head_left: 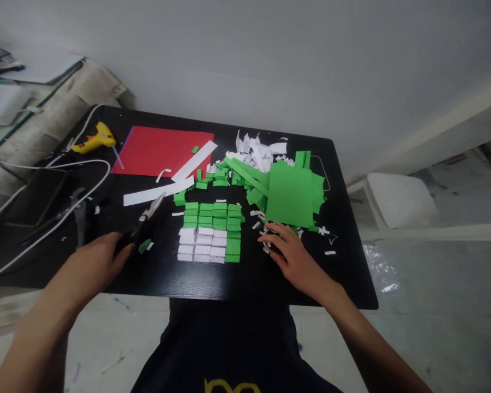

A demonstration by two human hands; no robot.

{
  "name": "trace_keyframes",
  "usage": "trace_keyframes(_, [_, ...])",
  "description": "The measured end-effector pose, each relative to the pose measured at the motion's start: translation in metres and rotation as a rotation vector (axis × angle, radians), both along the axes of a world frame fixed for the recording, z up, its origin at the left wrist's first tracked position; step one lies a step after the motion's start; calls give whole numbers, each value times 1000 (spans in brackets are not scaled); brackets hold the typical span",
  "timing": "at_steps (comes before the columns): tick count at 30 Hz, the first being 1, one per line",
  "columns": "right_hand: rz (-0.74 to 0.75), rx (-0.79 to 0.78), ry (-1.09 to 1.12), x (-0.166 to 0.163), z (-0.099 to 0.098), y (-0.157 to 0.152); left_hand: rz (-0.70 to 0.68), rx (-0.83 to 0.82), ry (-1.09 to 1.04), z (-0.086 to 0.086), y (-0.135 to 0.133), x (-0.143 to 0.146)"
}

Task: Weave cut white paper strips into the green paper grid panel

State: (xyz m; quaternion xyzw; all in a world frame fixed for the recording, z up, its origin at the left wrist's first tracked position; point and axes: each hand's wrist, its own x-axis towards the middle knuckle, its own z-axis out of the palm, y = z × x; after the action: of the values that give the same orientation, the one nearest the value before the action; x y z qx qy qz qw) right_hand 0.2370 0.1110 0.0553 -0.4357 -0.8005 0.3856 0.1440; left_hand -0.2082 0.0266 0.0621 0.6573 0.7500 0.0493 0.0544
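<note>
My left hand [92, 265] is closed around the dark handles of a pair of scissors [150, 210], whose blades point away to the right. My right hand [290, 254] is open, fingers spread over small white paper scraps [265, 246] just below a green paper sheet [290, 194]. Between the hands lie rows of small folded green paper pieces [213, 214] and white paper pieces [202, 245], set in a block. Near the scissors' handles rests a small green scrap [144, 245].
Behind the rows are piles of green cut pieces [219, 177] and crumpled white paper [256, 153]. White strips [159, 191] overlap a red sheet [159, 150]. Leftward lie a yellow glue gun [98, 137], white cable [106, 169] and dark phone [36, 196] on the black table [213, 284].
</note>
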Motion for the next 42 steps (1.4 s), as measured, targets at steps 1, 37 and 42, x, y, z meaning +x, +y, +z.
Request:
trace_keyframes(1, [-4, 37, -9, -2, -4, -1, 5, 21, 52, -3, -3, -2])
trace_keyframes(37, [-2, -1450, 984, -79, 23, -36, -708, 317, -300, 5, 36, 130])
trace_keyframes(42, [-171, -857, 605, -77, 17, -29, -601, 250, -371, 11, 40, 112])
